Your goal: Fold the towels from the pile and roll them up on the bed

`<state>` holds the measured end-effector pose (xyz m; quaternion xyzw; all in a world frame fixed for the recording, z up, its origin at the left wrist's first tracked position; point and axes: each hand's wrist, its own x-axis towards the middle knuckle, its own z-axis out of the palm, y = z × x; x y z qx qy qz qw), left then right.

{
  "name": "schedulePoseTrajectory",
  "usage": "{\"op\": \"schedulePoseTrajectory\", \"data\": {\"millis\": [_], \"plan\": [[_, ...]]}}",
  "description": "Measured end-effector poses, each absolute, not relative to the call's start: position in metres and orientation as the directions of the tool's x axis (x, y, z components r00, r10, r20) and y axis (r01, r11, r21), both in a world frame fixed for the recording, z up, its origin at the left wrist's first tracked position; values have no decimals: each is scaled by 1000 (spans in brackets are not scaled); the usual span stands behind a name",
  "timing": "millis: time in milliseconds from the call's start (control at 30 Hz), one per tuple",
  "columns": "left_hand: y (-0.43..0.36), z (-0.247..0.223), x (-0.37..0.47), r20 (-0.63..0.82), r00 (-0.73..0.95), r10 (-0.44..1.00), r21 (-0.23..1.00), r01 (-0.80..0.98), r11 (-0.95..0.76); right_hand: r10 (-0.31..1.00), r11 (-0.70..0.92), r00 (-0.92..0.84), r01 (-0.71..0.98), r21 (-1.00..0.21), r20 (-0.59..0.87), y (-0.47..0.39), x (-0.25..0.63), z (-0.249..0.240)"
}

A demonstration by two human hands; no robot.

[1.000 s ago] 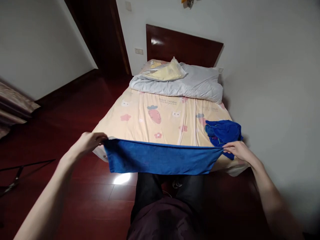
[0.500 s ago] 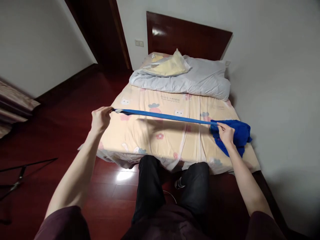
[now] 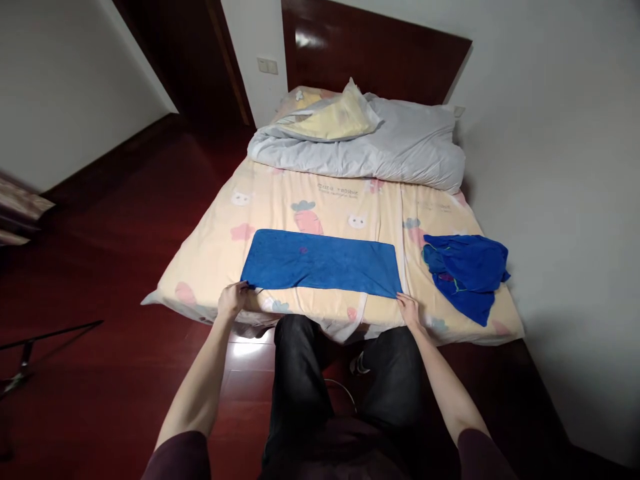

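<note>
A blue towel (image 3: 325, 262) lies spread as a long rectangle on the patterned bed sheet (image 3: 220, 227). My left hand (image 3: 233, 299) pinches its near left corner. The near right corner is between the fingers of my right hand (image 3: 409, 311). To the right of the towel, a crumpled pile of blue cloth (image 3: 465, 270) rests on the bed, with a bit of green edging and a dark reddish patch showing; neither hand touches it.
A grey quilt (image 3: 415, 143) and a yellow pillow (image 3: 345, 117) lie near the dark headboard (image 3: 375, 50). A thin black stand (image 3: 25, 353) is on the floor at left. My legs are against the bed's front edge.
The blue towel, earlier a narrow taut strip held in the air, now lies spread on the bed. Both hands have come lower, towards me and closer together. The view has shifted slightly.
</note>
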<state>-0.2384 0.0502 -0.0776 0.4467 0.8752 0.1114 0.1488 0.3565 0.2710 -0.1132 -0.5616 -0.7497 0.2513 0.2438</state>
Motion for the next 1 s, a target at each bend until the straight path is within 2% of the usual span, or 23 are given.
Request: {"op": "schedulePoseTrajectory", "data": {"millis": [167, 333, 467, 533, 600, 667, 733, 800, 867, 1000], "plan": [[43, -66, -248, -143, -544, 827, 189, 805, 562, 959, 280, -243, 735, -618, 146, 276, 372, -116], [14, -80, -260, -116, -469, 875, 178, 857, 483, 939, 339, -312, 757, -558, 147, 258, 395, -113], [-11, -97, -264, -85, -382, 920, 197, 899, 392, 926, 344, -377, 828, -444, 16, 243, 406, -104], [-8, -98, -261, -67, -392, 917, 192, 897, 398, 933, 311, -355, 885, -347, -68, 242, 393, -94], [13, -95, -249, -22, -424, 905, 212, 883, 419, 940, 302, -333, 912, -277, -70, 244, 357, -81], [49, -91, -224, 58, -439, 897, 267, 872, 410, 926, 365, -376, 869, -335, 33, 244, 296, -74], [89, -93, -188, 119, -423, 898, 328, 871, 367, 880, 458, -456, 743, -487, 132, 239, 220, -74], [122, -101, -147, 117, -408, 905, 387, 858, 337, 822, 518, -539, 570, -638, 186, 230, 143, -85], [141, -116, -113, 80, -433, 898, 425, 829, 362, 798, 504, -572, 455, -734, 193, 219, 84, -103], [144, -146, -89, 155, -509, 847, 426, 808, 407, 836, 404, -525, 390, -827, 161, 207, 40, -146]]}}
